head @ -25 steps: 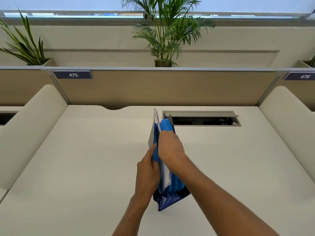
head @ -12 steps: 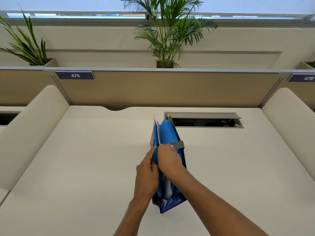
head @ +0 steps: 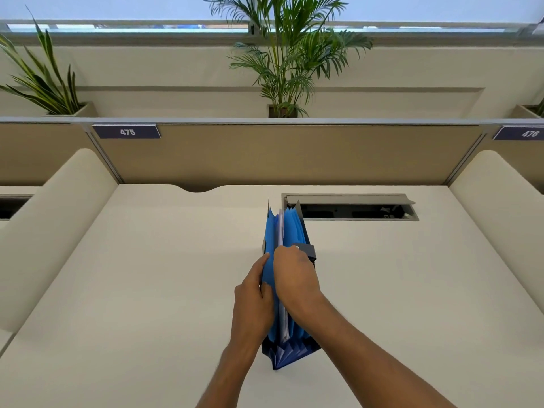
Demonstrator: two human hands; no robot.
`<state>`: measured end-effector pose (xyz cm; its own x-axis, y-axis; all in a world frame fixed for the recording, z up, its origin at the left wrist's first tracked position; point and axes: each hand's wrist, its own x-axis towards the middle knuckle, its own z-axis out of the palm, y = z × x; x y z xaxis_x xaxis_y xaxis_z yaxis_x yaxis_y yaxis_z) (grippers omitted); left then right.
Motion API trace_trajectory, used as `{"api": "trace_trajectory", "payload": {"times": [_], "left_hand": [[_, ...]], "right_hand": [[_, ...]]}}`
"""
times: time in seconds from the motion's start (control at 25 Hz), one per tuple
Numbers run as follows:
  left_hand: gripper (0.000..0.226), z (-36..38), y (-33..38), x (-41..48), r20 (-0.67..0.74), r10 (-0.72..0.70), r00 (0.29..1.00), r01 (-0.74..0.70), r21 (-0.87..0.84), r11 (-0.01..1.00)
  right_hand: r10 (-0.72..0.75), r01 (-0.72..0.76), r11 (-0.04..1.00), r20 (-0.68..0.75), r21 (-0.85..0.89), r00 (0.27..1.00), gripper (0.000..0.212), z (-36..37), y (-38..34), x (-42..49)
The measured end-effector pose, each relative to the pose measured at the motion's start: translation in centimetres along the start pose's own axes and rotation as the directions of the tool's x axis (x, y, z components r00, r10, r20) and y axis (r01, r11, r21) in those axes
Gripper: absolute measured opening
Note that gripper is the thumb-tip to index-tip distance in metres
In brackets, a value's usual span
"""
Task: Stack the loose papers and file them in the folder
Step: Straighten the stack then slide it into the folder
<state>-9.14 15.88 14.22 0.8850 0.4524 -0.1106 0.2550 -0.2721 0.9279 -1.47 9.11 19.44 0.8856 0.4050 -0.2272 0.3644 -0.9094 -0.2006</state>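
Standing upright, folder [head: 294,228] blocks part of cable hatch [head: 353,212], seemingly.

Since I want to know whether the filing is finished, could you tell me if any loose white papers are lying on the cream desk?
No, the white papers stand inside the blue accordion folder; the cream desk shows none.

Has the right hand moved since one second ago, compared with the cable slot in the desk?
Yes. The right hand has moved down along the folder, away from the cable slot, toward the person.
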Motion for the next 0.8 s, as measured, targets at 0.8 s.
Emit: {"api": "trace_trajectory", "payload": {"times": [0.8], "left_hand": [[0.060,-0.2,1.2,-1.1,-0.008,-0.091,0.996,0.090,-0.035,0.995]], "right_hand": [[0.169,-0.060,0.836,-0.152,0.546,0.974,0.054,2.2,4.4,-1.0]]}}
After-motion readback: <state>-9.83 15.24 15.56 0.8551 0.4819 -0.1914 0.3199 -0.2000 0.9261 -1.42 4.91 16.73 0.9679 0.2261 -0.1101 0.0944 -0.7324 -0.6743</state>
